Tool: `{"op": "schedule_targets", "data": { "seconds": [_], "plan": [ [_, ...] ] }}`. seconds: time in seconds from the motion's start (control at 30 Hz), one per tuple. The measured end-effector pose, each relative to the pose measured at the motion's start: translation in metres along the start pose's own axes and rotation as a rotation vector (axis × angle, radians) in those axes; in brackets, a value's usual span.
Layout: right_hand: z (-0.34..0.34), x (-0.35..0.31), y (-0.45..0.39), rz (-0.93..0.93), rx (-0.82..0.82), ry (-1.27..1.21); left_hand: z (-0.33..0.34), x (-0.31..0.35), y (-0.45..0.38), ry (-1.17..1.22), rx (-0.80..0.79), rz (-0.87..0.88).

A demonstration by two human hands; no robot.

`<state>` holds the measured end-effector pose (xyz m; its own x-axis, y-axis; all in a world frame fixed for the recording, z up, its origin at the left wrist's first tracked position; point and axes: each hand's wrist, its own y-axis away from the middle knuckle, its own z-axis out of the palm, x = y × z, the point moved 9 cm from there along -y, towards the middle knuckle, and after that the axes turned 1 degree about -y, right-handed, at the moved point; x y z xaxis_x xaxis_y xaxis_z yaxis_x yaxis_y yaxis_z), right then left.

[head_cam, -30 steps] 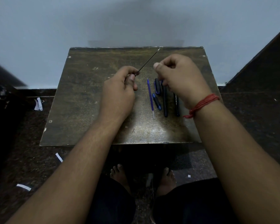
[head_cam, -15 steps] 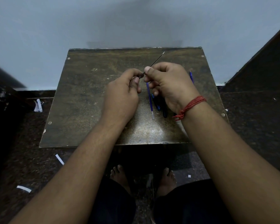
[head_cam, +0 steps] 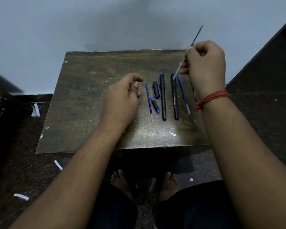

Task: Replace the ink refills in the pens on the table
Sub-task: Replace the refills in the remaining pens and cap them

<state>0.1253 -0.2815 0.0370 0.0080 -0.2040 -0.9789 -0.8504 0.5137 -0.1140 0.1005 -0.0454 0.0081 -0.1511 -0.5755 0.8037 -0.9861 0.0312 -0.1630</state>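
Observation:
My right hand point(head_cam: 205, 66) is raised over the table's far right and pinches a thin ink refill point(head_cam: 196, 35). The refill's dark end points up and away, and its pale end hangs above the pens. My left hand point(head_cam: 122, 96) rests on the wooden table point(head_cam: 82, 96) with its fingers curled. A dark pen body is almost hidden in its fist, and only the tip shows at the thumb. Between my hands lie a blue refill point(head_cam: 149, 101), a black cap point(head_cam: 156, 90), a short blue-tipped piece point(head_cam: 155, 105), two black pens point(head_cam: 163, 98) point(head_cam: 174, 98) and another refill point(head_cam: 183, 95).
The small table stands against a pale wall point(head_cam: 106, 22). Scraps of white paper point(head_cam: 35, 110) lie on the dark floor to the left. My bare feet point(head_cam: 120, 180) are under the table's near edge. A dark slanted surface point(head_cam: 274, 66) rises on the right.
My right hand took the refill from the left hand and lifted it up and to the right. My left hand sank onto the table, uncovering the row of pens.

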Motion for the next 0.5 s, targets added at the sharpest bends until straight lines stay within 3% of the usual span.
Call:
{"op": "schedule_targets", "data": {
  "seconds": [0.1,0.2,0.33,0.5],
  "plan": [
    [-0.008,0.007,-0.007,-0.061,-0.035,0.411,-0.001,0.000,0.000,0.003,0.005,0.000],
    [-0.006,0.008,-0.007,-0.088,-0.124,0.651,-0.001,-0.001,0.000,0.004,0.007,-0.001],
    [0.002,0.010,-0.004,-0.106,-0.204,0.880,-0.001,-0.002,0.000,0.006,0.013,-0.003],
    [0.007,0.016,-0.004,-0.070,-0.256,0.988,-0.003,-0.004,0.000,0.008,0.016,-0.006]
  ]
}}
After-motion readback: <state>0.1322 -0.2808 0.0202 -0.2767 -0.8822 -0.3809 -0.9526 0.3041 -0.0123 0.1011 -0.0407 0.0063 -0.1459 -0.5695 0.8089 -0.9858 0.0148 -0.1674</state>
